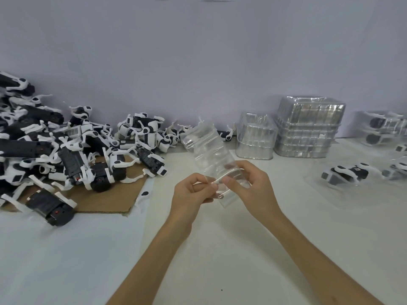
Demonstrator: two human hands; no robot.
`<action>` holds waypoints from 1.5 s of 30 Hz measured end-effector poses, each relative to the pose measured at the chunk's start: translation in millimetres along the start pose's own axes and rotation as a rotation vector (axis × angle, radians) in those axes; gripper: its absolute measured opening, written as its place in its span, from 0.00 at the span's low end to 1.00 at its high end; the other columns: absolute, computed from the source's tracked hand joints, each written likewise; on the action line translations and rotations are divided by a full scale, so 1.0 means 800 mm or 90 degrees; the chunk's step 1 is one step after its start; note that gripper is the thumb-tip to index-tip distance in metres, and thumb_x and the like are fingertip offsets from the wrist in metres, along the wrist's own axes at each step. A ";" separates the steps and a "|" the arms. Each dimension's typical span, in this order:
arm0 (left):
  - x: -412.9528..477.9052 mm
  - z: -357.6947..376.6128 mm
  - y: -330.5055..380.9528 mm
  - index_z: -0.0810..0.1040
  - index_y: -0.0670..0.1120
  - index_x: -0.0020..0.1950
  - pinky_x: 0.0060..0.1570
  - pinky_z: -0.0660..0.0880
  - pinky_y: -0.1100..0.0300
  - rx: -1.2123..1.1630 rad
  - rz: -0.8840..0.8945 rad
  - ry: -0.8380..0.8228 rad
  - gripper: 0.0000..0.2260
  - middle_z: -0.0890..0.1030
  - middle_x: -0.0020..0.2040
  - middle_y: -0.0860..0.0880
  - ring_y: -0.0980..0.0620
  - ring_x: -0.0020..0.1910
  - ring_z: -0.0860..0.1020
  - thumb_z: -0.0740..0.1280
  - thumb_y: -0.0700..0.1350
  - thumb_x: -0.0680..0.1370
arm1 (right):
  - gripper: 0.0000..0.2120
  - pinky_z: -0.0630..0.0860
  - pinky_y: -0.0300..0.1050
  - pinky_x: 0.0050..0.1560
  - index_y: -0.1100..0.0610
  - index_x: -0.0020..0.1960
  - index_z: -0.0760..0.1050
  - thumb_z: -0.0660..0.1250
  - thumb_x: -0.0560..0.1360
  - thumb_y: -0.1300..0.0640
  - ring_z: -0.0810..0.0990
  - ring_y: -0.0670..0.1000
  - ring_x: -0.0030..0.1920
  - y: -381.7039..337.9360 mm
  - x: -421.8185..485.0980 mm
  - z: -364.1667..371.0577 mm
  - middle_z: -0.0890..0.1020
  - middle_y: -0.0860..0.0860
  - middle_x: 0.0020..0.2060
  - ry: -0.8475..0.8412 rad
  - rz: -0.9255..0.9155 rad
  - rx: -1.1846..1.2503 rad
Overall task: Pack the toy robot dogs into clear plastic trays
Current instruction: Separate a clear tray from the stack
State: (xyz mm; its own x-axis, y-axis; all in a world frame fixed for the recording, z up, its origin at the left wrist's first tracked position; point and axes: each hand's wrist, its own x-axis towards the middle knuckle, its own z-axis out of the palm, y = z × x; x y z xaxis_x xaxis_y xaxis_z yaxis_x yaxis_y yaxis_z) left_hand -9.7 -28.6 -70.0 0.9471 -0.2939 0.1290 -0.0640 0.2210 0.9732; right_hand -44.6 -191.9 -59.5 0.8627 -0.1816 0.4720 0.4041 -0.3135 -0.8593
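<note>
I hold a clear plastic tray (pixel 207 150) up over the middle of the table, tilted away from me. My left hand (pixel 193 192) pinches its near edge from the left. My right hand (pixel 248 183) grips the same near edge from the right. A big heap of black-and-white toy robot dogs (pixel 72 148) lies at the left, partly on a sheet of brown cardboard (pixel 105 201). One packed dog in a clear tray (pixel 345 175) lies at the right.
Stacks of empty clear trays (pixel 308 126) and a shorter stack (pixel 255 137) stand against the back wall at the right. More packed dogs in trays (pixel 385 126) are piled at the far right edge. A white sheet covers the table.
</note>
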 end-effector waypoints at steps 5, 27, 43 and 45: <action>0.001 -0.003 -0.005 0.84 0.43 0.49 0.54 0.81 0.56 -0.052 -0.046 -0.018 0.07 0.86 0.46 0.39 0.44 0.47 0.85 0.75 0.38 0.72 | 0.09 0.77 0.38 0.51 0.46 0.54 0.80 0.72 0.77 0.58 0.84 0.47 0.48 0.000 0.000 -0.001 0.85 0.45 0.46 -0.017 0.006 -0.021; 0.003 0.000 -0.003 0.84 0.37 0.44 0.44 0.81 0.63 0.015 -0.062 0.080 0.06 0.86 0.39 0.41 0.47 0.38 0.86 0.78 0.38 0.72 | 0.06 0.75 0.38 0.54 0.52 0.55 0.82 0.69 0.79 0.60 0.85 0.48 0.49 0.006 0.009 -0.015 0.87 0.47 0.43 -0.107 0.052 -0.009; 0.022 -0.047 0.005 0.80 0.38 0.48 0.42 0.82 0.60 -0.161 -0.020 0.149 0.05 0.83 0.37 0.47 0.52 0.36 0.83 0.67 0.39 0.81 | 0.05 0.76 0.33 0.46 0.61 0.49 0.79 0.65 0.81 0.62 0.82 0.41 0.37 0.024 0.034 -0.111 0.86 0.44 0.35 0.251 0.068 0.086; 0.023 -0.044 -0.001 0.79 0.37 0.52 0.42 0.82 0.61 -0.229 -0.045 0.134 0.07 0.86 0.41 0.46 0.51 0.41 0.85 0.63 0.39 0.83 | 0.06 0.77 0.34 0.47 0.62 0.50 0.80 0.66 0.81 0.61 0.83 0.42 0.38 0.023 0.035 -0.103 0.86 0.46 0.37 0.230 0.073 0.073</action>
State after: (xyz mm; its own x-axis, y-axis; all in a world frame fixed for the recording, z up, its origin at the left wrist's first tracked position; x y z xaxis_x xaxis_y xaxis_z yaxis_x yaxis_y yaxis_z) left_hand 18.7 -1.0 -74.9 0.9913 -0.1311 -0.0137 0.0815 0.5287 0.8449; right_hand -38.1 -279.3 -46.2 0.7498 -0.5326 0.3926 0.3603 -0.1690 -0.9174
